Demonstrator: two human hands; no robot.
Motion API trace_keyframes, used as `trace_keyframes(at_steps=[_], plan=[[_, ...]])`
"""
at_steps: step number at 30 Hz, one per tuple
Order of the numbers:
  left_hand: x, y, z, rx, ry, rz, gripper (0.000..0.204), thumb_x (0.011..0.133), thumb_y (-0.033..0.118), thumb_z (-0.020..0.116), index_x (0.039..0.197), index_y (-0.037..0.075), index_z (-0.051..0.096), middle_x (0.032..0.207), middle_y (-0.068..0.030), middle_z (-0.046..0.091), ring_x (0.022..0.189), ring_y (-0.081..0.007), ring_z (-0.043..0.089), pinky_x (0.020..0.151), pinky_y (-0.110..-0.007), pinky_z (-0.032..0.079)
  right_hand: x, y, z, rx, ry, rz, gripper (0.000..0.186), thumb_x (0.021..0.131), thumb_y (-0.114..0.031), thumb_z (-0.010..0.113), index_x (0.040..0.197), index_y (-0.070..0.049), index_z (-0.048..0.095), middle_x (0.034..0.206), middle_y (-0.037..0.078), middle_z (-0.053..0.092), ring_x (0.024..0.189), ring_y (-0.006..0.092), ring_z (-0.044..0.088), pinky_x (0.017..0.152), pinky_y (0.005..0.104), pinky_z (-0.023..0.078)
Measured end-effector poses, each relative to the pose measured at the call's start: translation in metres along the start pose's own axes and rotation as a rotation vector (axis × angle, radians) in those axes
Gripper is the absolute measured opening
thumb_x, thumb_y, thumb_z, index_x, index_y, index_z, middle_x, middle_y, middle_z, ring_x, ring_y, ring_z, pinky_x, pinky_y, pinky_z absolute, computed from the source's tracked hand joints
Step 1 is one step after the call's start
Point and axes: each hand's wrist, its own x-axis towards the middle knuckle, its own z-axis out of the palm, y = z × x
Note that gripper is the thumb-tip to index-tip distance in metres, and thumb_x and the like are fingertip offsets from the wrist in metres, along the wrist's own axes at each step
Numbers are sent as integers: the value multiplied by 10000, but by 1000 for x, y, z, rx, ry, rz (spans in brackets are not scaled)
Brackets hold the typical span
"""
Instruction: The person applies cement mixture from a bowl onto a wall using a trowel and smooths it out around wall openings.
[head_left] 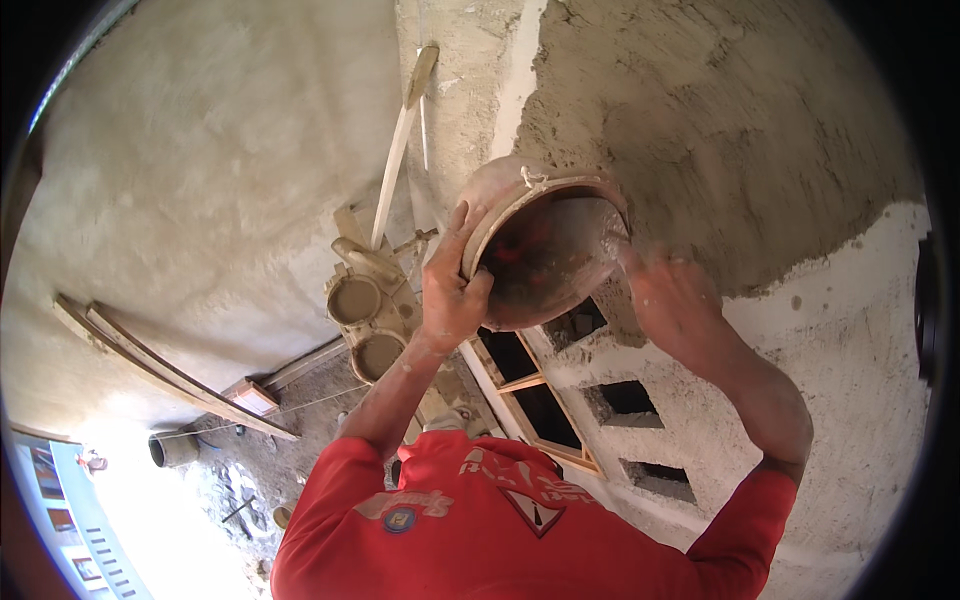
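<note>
My left hand (455, 290) grips the left rim of a round, mortar-smeared bowl (495, 185), with the thumb at the edge of its opening. The bowl is tilted, so its dark, wet inside shows, and a lump of pale mortar clings to its top rim. At the right rim is my right hand (675, 300), its fingers bent against the edge where wet residue glistens. Its fingertips are blurred and partly hidden, so whether they hold anything cannot be made out. Behind the bowl, the wall carries damp grey-brown plaster (760, 130).
Two round containers of mortar (354, 299) stand on planks below left. A long wooden strip (393, 170) leans on the wall. Curved wooden strips (180, 375) rest at left, near a bucket (174, 451). Rectangular wall openings (630, 400) and a wooden frame (530, 400) lie below the bowl.
</note>
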Motion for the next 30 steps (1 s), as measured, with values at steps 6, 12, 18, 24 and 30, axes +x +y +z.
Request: trace_keyframes(at_steps=[6, 12, 18, 24, 30], plan=[[11, 7, 19, 97, 114, 128, 710, 697, -41, 524, 1405, 11, 540, 1514, -288, 435, 1369, -396, 490, 1108, -417, 404, 27, 18, 53, 341, -229, 6, 399, 936, -176, 574, 1274, 35, 595, 977, 244, 694, 968, 402, 677, 857, 478, 526], [28, -17, 23, -61, 93, -135, 666, 708, -24, 536, 1372, 16, 566, 1464, -290, 490, 1347, -391, 514, 1099, -401, 413, 50, 2, 97, 804, -297, 87, 513, 912, -266, 648, 1352, -14, 571, 1167, 259, 671, 1111, 370, 650, 957, 416, 504], [63, -41, 18, 247, 42, -30, 691, 720, 2, 562, 1410, 17, 524, 1448, -234, 533, 1303, -362, 562, 1077, -405, 438, 88, -32, 135, 1068, -199, 150, 543, 848, -263, 704, 1328, -31, 599, 1177, 237, 679, 1119, 372, 649, 975, 413, 496], [99, -72, -10, 336, -4, -96, 664, 767, 30, 616, 1421, 97, 526, 1513, -242, 439, 1277, -436, 534, 1046, -448, 461, 135, -50, 104, 1356, -328, 346, 557, 842, -196, 704, 1359, -32, 579, 914, 129, 676, 655, 180, 638, 640, 320, 534], [127, -82, -46, -33, 52, -175, 605, 860, 54, 665, 1436, 5, 489, 1412, -239, 561, 1225, -314, 618, 1025, -383, 469, 159, -37, 63, 1382, -273, 443, 622, 833, -172, 724, 1414, -51, 538, 742, 47, 615, 566, 102, 549, 541, 282, 475]])
